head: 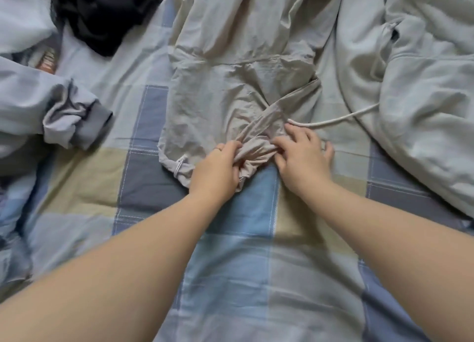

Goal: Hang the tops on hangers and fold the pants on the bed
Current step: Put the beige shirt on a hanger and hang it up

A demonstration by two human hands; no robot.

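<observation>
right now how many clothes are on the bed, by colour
beige garment: 1
pale grey hoodie: 1
blue-grey jacket: 1
black garment: 1
total: 4

A wrinkled beige garment (pixel 230 85) lies lengthwise on the checked bed (pixel 243 213), its near end bunched in the grip of the left hand (pixel 218 170) and right hand (pixel 302 157). A blue-grey top (pixel 64 111) lies crumpled at left, a pale grey top (pixel 423 98) at right.
</observation>
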